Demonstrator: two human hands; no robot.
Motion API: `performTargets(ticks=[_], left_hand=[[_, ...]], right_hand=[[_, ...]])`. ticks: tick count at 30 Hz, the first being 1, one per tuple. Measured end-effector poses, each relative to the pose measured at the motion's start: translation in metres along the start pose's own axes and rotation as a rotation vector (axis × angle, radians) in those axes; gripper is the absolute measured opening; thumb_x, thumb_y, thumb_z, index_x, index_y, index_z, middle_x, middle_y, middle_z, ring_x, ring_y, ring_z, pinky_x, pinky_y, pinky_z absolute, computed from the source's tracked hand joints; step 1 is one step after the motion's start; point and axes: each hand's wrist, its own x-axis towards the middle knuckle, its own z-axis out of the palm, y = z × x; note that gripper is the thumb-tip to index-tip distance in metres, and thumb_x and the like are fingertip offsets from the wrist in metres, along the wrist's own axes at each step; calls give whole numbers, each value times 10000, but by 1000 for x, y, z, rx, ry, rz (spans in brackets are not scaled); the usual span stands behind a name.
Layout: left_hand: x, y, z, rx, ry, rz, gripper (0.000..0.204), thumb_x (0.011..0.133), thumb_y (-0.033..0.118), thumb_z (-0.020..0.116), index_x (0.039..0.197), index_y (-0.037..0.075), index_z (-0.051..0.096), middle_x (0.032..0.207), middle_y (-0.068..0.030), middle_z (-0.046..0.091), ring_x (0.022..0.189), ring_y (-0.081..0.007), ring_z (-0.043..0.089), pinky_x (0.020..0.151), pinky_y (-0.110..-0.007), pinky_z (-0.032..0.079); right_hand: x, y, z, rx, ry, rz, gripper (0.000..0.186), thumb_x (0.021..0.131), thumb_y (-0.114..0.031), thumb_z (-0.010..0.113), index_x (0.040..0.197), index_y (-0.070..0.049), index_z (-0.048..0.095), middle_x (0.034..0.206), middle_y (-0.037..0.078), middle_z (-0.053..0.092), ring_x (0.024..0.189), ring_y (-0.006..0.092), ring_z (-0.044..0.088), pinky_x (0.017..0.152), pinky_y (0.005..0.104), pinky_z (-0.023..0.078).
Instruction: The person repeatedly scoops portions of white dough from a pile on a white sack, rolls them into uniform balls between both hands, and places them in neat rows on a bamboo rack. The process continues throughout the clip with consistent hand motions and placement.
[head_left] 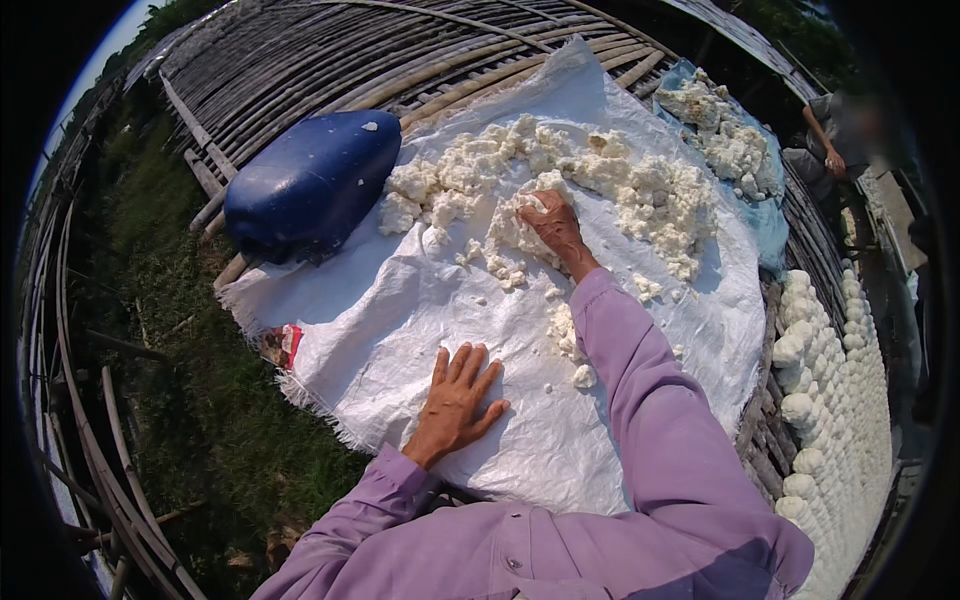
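A white woven plastic sheet (420, 310) carries a long heap of crumbly, off-white, dough-like mass (650, 190). My left hand (455, 408) lies flat on the sheet's near part, fingers spread, holding nothing. At the middle of the heap's near side, my right hand (553, 225) has its fingers curled over a clump of the white mass (512, 228); its fingertips are partly hidden. Smaller crumbs (583, 376) lie scattered on the sheet between the two hands and beside my right forearm.
A dark blue plastic container (315, 185) lies at the sheet's left edge. More white mass (725, 125) sits on a light-blue sheet at the far right. Rows of round white balls (830, 400) stand to the right. Bamboo slats (360, 50) stretch behind; another person (830, 150) is at far right.
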Motion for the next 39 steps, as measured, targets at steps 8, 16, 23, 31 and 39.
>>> performTargets(ticks=[8, 16, 23, 31, 39], left_hand=[[0, -2, 5, 0, -7, -11, 592, 947, 418, 645, 1414, 64, 559, 1525, -221, 444, 1469, -405, 332, 1243, -557, 153], [2, -3, 6, -34, -9, -8, 592, 940, 414, 652, 1408, 61, 565, 1512, -240, 445, 1463, -417, 334, 1235, -578, 141], [8, 3, -23, -93, -124, -63, 603, 970, 443, 626, 1452, 92, 539, 1560, -219, 408, 1507, -402, 268, 1255, -538, 92], [178, 3, -18, -1789, 123, -546, 1152, 815, 867, 521, 1605, 86, 214, 1618, -270, 231, 1457, -474, 310, 1114, -656, 310], [209, 28, 22, -2353, 110, -347, 687, 858, 678, 659, 1251, 116, 607, 1118, -87, 681, 1043, -291, 686, 949, -530, 552]], right_hand=[[-32, 37, -100, 161, -68, 382, 785, 882, -499, 752, 1438, 0, 513, 1461, 224, 529, 1320, 315, 551, 1048, 405, 469], [-18, 14, -52, -528, -190, 174, 794, 814, -549, 766, 1456, -148, 526, 1562, 82, 442, 1409, 348, 430, 1137, 460, 405], [-20, 46, -66, -268, -51, 161, 534, 787, -421, 824, 1196, -100, 702, 1159, 91, 690, 1033, 269, 668, 879, 393, 552], [-95, -75, -75, 438, 239, -76, 684, 864, -546, 770, 1349, -87, 625, 1368, 146, 622, 1334, 237, 547, 1088, 389, 431], [-125, -143, -117, 13, 746, -399, 466, 1016, -432, 586, 1177, -14, 714, 1194, 195, 703, 1122, 362, 671, 964, 425, 531]])
